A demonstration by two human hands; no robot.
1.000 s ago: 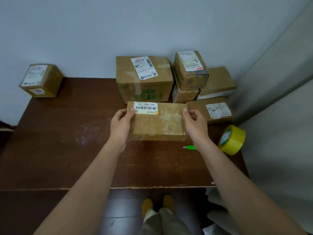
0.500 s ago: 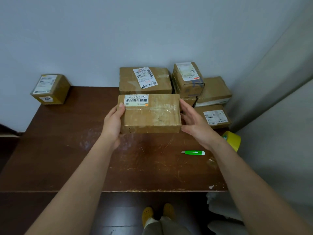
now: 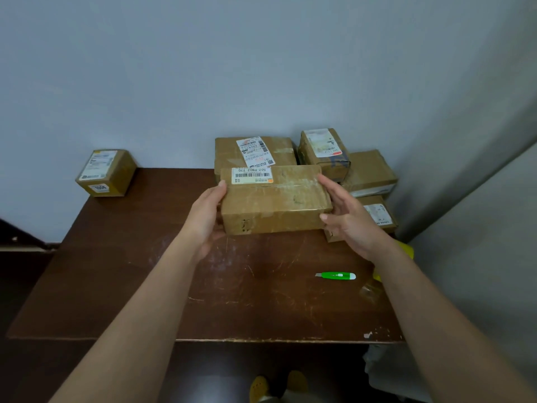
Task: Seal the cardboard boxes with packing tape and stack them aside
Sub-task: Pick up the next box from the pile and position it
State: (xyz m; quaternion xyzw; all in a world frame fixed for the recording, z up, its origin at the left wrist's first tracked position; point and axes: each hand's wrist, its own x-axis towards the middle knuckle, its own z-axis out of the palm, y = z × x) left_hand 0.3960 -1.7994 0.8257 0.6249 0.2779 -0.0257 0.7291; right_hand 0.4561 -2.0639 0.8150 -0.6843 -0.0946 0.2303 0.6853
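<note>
The left hand (image 3: 207,217) cups the left end of the flat cardboard box (image 3: 274,199), fingers wrapped beneath it. The box is lifted above the brown table (image 3: 139,286), slightly tilted. The right hand (image 3: 350,221) grips its right end, thumb at the near corner, fingers along the side.

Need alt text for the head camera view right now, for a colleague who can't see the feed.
Seen from above, a person's left hand and right hand hold a flat, taped cardboard box by its ends above a scratched brown table. More boxes are piled at the far right against the wall, and one small box sits at the far left. A green utility knife lies near the right forearm.
</note>
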